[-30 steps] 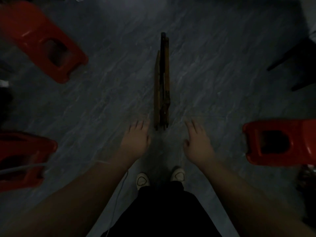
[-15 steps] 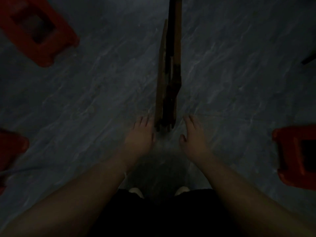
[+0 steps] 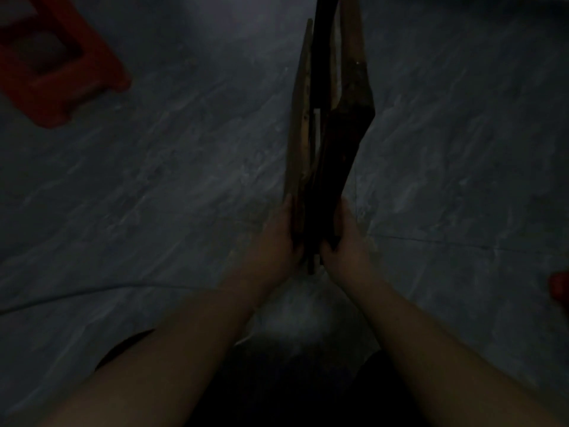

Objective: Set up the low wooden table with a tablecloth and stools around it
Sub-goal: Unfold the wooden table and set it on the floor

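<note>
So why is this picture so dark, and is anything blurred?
Head view: very dim; the folded wooden table is nearly black between the left hand and right hand; the red stool at top left looks soft-edged; a paler patch lies on the floor below the hands.

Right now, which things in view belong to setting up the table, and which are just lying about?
Belongs to the job: folded wooden table, gripped at its near end by the left hand and right hand; red stool, upper left; red sliver at the right edge, probably another stool.
Just lying about: thin cable on the grey floor, left side.
</note>
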